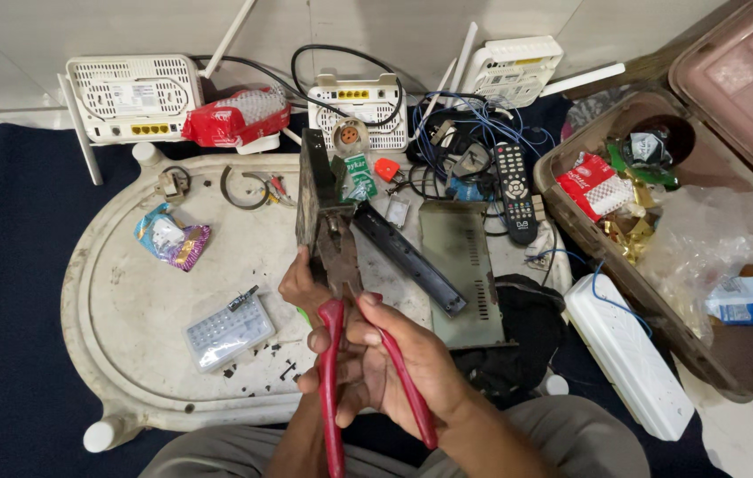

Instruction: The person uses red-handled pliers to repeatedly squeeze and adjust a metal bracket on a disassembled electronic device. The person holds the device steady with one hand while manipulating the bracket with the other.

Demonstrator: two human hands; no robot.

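Red-handled pliers (pixel 341 301) are being gripped by the right hand (pixel 394 363), its fingers closed around both handles. The long axis of the pliers is running nearly straight away from the person; the handles are pointing back toward the body and spreading slightly, and the nose is pointing up the view. The nose is being pressed against the lower edge of a dark metal case (pixel 315 190), which is being stood on edge on the counter (pixel 129 301), its long axis also running away from the person. The left hand (pixel 301 288) is being held just beside the pliers' joint, at the foot of the case; whether its grip is closed on the case or the pliers cannot be told.

Just right of the case, a black strip (pixel 412 261) and a grey-green cover plate (pixel 461 257) are lying flat. To the left, a clear bit box (pixel 228 332) is lying near the hands. A remote (pixel 515 190) is lying farther right.
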